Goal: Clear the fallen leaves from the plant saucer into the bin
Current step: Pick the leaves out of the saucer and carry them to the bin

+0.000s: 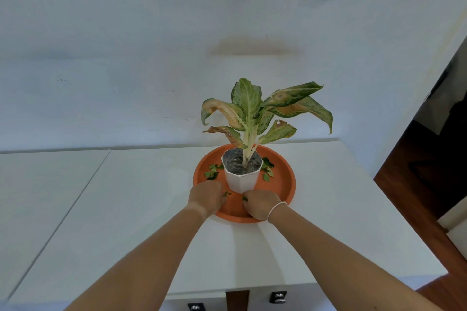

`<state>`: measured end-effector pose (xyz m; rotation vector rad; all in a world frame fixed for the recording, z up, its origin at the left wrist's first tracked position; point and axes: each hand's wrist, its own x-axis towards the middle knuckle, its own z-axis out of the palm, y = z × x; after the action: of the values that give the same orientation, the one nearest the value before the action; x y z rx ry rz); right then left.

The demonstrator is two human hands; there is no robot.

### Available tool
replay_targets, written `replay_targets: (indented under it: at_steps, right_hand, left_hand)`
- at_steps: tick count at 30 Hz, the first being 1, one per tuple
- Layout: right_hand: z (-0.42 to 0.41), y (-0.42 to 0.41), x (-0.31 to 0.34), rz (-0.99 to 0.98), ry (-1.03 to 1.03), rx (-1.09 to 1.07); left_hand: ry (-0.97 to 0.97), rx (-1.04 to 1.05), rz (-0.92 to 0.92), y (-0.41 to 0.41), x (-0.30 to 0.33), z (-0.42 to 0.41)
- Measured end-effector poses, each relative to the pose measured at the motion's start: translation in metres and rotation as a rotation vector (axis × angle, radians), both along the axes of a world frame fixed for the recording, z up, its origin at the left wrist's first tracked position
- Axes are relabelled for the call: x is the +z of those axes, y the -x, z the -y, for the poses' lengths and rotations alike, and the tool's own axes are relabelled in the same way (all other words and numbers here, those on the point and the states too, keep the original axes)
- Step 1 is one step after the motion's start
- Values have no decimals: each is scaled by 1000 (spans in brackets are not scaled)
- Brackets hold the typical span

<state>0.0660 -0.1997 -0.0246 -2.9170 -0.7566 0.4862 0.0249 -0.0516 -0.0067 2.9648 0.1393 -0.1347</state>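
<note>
Small green fallen leaves [212, 174] lie scattered in the round orange saucer [283, 189], in loose clusters on either side of the white pot [241, 182] that stands at its middle. Two more bits sit in front of the pot, each at a fingertip. The left hand [206, 197] curls closed, pinching one leaf scrap [227, 193]; the right hand [260, 203] is likewise bunched, nipping another leaf piece [244, 198].

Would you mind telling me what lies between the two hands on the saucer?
In the head view, bare orange saucer floor separates the left hand and right hand, each touching a small leaf.
</note>
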Motion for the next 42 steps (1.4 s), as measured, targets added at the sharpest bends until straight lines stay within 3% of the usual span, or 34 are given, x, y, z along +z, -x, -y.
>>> replay_targets:
  at_steps: [6, 9, 15, 22, 29, 37, 42]
  right_hand:
    - [9, -7, 10, -152, -145, -30]
    - [17, -10, 17, -296, -363, -128]
    - [31, -10, 24, -749, -880, -566]
    - [36, -7, 21, -1051, -1263, -723]
    - [39, -7, 14, -1162, -1423, -752]
    - [41, -5, 12, -1159, -1610, -770]
    - [42, -4, 12, -1152, -1719, -744]
  left_hand:
    - [-57, 15, -27, 1, 1, 3]
    - [-70, 48, -16, 1, -1, 5]
    - [-38, 37, -25, 0, -3, 6]
    - [238, 74, -31, -2, 3, 4]
    - [513, 153, 44, 1, 7, -3]
    - [875, 380, 47, -1, 9, -12]
    - [990, 429, 40, -1, 8, -11]
